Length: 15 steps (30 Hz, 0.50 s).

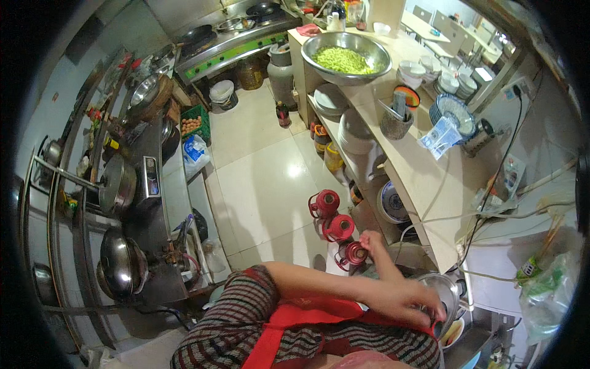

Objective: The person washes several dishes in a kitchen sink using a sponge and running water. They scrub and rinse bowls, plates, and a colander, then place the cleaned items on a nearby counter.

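Note:
My left forearm crosses in front of my red apron (304,318) to the right. My left hand (415,302), blurred, is over a shiny metal pot or lid (445,288), its fingertips by a black-and-red handle (438,326); whether it grips this is unclear. Beneath that forearm my right arm reaches forward. My right hand (371,242) has curled fingers and is beside the top of the nearest red thermos flask (355,253); what it holds cannot be made out. Two more red thermos flasks, a middle one (340,227) and a far one (326,202), stand in line on the floor.
A counter (442,193) on the right carries a steel bowl of chopped green food (343,60) and stacked bowls (447,83). Plates (357,131) fill its shelf. Lidded pans (117,263) line the left worktop. A dark bottle (283,114) and a gas cylinder (280,74) stand ahead.

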Each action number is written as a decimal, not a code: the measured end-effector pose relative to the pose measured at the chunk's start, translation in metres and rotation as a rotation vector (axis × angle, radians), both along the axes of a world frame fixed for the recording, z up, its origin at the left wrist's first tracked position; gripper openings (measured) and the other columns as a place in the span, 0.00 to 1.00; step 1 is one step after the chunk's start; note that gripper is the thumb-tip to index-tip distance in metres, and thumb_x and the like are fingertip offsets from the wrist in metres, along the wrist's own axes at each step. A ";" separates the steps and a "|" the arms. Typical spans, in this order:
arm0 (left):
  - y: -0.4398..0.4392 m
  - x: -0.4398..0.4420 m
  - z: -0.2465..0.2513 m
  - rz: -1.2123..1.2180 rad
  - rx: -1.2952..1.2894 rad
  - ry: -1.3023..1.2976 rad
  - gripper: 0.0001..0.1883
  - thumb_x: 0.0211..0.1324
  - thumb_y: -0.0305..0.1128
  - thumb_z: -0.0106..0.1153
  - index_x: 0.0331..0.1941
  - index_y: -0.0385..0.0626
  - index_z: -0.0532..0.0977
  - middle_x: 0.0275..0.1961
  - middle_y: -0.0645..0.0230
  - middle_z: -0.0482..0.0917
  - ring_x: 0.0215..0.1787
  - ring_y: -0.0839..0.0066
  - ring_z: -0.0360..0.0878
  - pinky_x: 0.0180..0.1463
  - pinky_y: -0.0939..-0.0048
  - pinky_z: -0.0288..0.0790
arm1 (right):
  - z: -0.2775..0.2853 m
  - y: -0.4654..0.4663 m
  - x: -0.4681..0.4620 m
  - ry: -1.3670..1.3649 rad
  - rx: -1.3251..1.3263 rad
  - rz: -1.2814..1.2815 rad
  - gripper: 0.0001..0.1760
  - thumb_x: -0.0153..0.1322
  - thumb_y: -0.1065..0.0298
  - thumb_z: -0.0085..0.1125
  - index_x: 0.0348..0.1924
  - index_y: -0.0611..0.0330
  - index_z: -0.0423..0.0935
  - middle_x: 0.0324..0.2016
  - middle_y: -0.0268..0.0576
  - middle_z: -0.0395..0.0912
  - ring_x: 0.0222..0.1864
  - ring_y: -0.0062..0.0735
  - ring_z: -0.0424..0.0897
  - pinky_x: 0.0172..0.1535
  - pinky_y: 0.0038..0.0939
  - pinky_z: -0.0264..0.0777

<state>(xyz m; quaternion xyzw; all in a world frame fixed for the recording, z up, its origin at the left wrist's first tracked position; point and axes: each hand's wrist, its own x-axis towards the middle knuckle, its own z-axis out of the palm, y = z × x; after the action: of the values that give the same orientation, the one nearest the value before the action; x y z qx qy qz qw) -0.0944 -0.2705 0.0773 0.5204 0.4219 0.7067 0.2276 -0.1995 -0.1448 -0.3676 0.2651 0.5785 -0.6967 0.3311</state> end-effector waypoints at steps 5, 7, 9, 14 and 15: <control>0.018 0.063 0.026 -0.044 -0.026 0.212 0.12 0.66 0.37 0.56 0.45 0.41 0.79 0.42 0.56 0.79 0.48 0.57 0.77 0.51 0.60 0.71 | 0.044 -0.031 0.116 -0.018 -0.022 0.136 0.08 0.70 0.68 0.58 0.35 0.64 0.80 0.28 0.47 0.83 0.26 0.36 0.84 0.27 0.34 0.80; 0.011 0.080 0.026 -0.026 -0.037 0.260 0.11 0.65 0.37 0.56 0.43 0.43 0.80 0.40 0.57 0.79 0.45 0.57 0.78 0.46 0.59 0.72 | 0.052 -0.038 0.150 -0.032 0.004 0.134 0.08 0.70 0.68 0.59 0.36 0.64 0.80 0.29 0.47 0.83 0.27 0.36 0.84 0.27 0.34 0.80; 0.004 0.096 0.028 0.020 0.019 0.366 0.10 0.64 0.36 0.57 0.42 0.45 0.80 0.39 0.58 0.79 0.41 0.57 0.79 0.42 0.59 0.72 | 0.056 -0.043 0.175 -0.025 0.025 0.154 0.08 0.70 0.68 0.59 0.36 0.64 0.80 0.29 0.47 0.83 0.27 0.36 0.84 0.28 0.34 0.79; 0.008 0.131 0.051 0.099 0.034 0.439 0.06 0.55 0.34 0.60 0.35 0.48 0.82 0.34 0.61 0.81 0.38 0.56 0.79 0.38 0.59 0.71 | 0.057 -0.051 0.210 0.031 0.067 0.220 0.09 0.70 0.68 0.59 0.39 0.64 0.80 0.30 0.46 0.84 0.29 0.36 0.84 0.30 0.33 0.79; 0.012 0.137 0.058 0.098 0.083 0.376 0.05 0.51 0.33 0.62 0.32 0.48 0.82 0.33 0.62 0.82 0.37 0.56 0.79 0.37 0.58 0.71 | 0.057 -0.052 0.215 0.041 0.077 0.232 0.09 0.70 0.68 0.59 0.39 0.64 0.80 0.30 0.46 0.84 0.29 0.36 0.84 0.30 0.33 0.79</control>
<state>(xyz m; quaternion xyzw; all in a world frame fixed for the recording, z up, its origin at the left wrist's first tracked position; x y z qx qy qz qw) 0.0425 -0.2584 0.1353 0.6308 0.4523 0.6243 0.0885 0.0158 -0.1966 -0.3107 0.1944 0.6385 -0.6361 0.3872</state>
